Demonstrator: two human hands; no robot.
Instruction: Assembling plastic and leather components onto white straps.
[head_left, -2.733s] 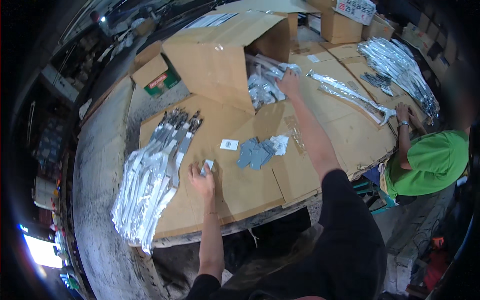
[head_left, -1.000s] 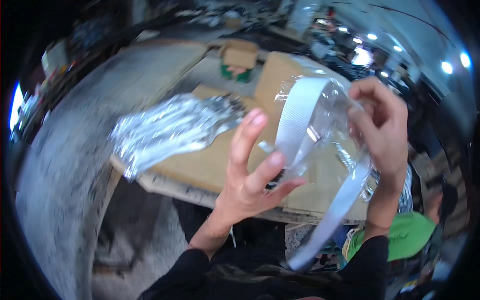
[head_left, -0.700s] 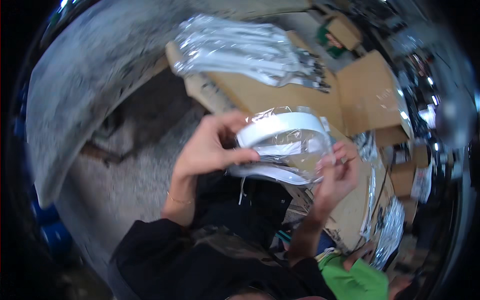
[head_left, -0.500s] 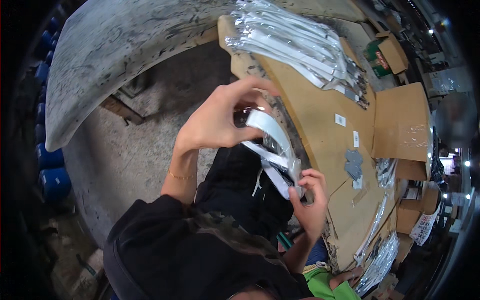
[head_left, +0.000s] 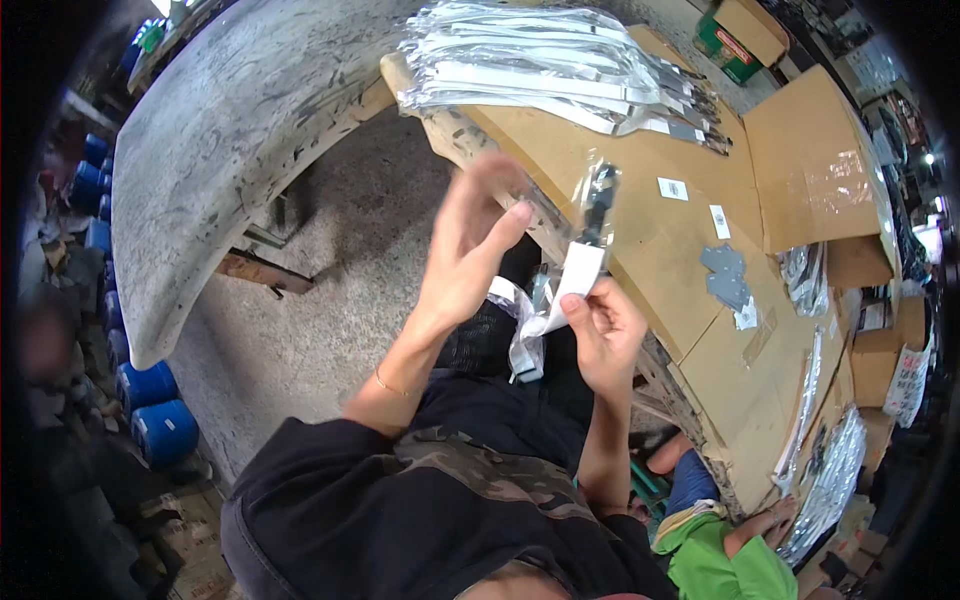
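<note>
The step in hand looks to be handling one white strap [head_left: 580, 272] in a clear plastic sleeve, held up in front of the person and apart from the rest. The right hand [head_left: 606, 335] grips it, thumb pressed over the white band, with the black end [head_left: 598, 205] pointing up and away and the slack hanging in a loose loop over the lap, short of the edge of the desk [head_left: 760, 395]. The left hand [head_left: 472, 235] is open, thumb spread from blurred fingers, and seems to hold nothing; it hangs just beside the strap

On the cardboard-covered desk, a pile of similar sleeved straps [head_left: 540, 75] lies beyond the hands, with two white labels [head_left: 672, 188] and a cluster of grey tags [head_left: 726, 275] to the right. The next move appears to call for a steady right-hand pinch while the left hand closes on the slippery sleeve, without letting the slack loop slide off the lap
</note>
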